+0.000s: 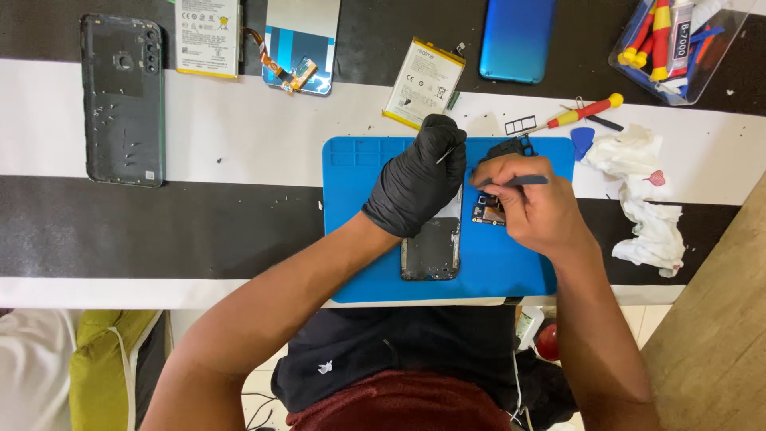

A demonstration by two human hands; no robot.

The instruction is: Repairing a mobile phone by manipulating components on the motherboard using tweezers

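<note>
While gloved left hand (pixel 415 187) grips phone frame (pixel 431 249), long axis toward viewer, right hand (pixel 531 206) pinches tool (pixel 519 181).

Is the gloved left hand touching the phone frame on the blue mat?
Touching. In the head view the left hand presses down on the phone frame's upper end, no gap visible.

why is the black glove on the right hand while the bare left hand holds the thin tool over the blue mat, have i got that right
Not quite: the sides are swapped. The head view shows the black glove on the left hand, and the bare right hand holds the thin tool over the blue mat.
</note>
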